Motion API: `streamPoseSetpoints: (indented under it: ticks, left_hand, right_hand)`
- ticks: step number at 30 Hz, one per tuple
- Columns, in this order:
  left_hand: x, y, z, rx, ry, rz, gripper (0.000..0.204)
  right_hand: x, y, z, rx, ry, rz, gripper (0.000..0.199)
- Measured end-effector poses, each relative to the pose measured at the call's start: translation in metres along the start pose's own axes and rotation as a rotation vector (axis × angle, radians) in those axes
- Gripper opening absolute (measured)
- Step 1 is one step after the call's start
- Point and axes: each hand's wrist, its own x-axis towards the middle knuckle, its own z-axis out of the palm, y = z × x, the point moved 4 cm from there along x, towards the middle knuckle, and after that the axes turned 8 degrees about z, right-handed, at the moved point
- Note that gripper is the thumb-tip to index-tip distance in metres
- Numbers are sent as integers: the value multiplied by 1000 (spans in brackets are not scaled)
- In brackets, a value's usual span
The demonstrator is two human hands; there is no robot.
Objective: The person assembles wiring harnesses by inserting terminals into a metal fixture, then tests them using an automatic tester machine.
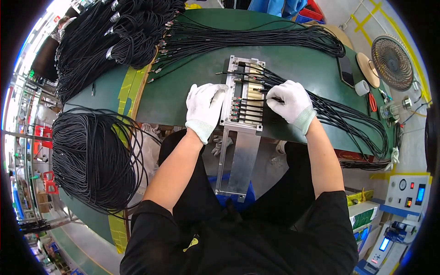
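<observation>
Metal cable fixture point(241, 98) sits dead between the two gloved hands, long axis running away from the person, its near end hanging off the table edge toward the lap. Slots across it hold black cables point(250, 109) lying crosswise, so each cable axis runs left-right, connector ends toward the left hand.

Left hand point(205, 109): fingers together, flat, pressed against the fixture's left edge, bracing it. Not gripping anything that I can see.

Right hand point(290, 101): at the fixture's right edge, fingers curled, thumb and forefinger pinching one cable point(273, 98) just where it leaves the slots. Nearer hand to the loose cables.

Cable tails point(353, 126) fan out right of the right hand and loop back along the green table point(174, 98). Coiled cable bundle point(91, 160) well left of the left hand, out of reach.
</observation>
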Motion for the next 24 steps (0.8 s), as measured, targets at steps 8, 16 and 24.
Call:
streamPoseSetpoints:
  ticks: [8, 16, 24]
  left_hand:
    - [1, 30, 19, 61, -61, 262, 32]
    - [7, 48, 25, 384, -322, 288, 42]
    - [-4, 49, 31, 352, -287, 269, 41]
  right_hand:
    - [-4, -11, 7, -31, 76, -20, 7]
    - [15, 23, 8, -78, 187, 71, 11]
    - [29, 27, 8, -177, 54, 112, 14]
